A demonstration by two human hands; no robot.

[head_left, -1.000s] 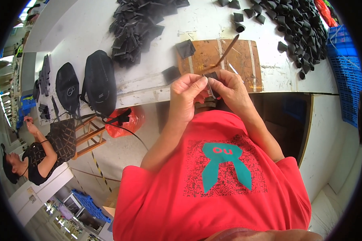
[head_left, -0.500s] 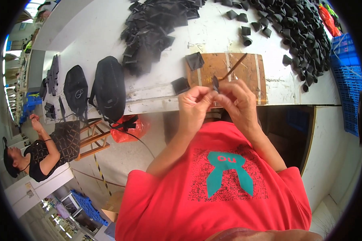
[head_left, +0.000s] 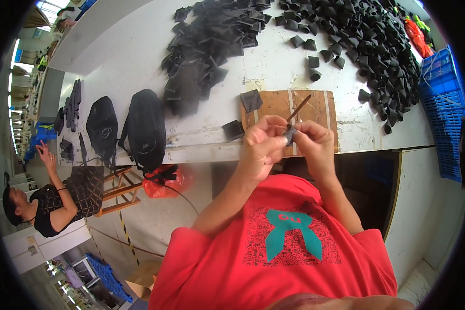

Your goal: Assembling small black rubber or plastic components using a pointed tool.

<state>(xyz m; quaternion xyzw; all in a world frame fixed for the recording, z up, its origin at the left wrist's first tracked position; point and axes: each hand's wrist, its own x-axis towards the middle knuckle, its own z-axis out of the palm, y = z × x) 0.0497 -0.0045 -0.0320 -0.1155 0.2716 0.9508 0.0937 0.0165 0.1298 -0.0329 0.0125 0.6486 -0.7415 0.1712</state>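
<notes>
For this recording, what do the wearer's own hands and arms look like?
The left hand and right hand are ungloved, with no visible watch or bracelet. Forearms are bare; the red shirt has short, plain sleeves.

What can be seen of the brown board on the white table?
The brown board is flat and roughly rectangular, wooden-looking, worn and scuffed, with pale strips across it. It lies on the white table at the near edge. A black fabric square overlaps its far left corner. A dark stick shows over it, perhaps lying, perhaps raised. The left hand and right hand hide part of its near side; contact cannot be told.
</notes>
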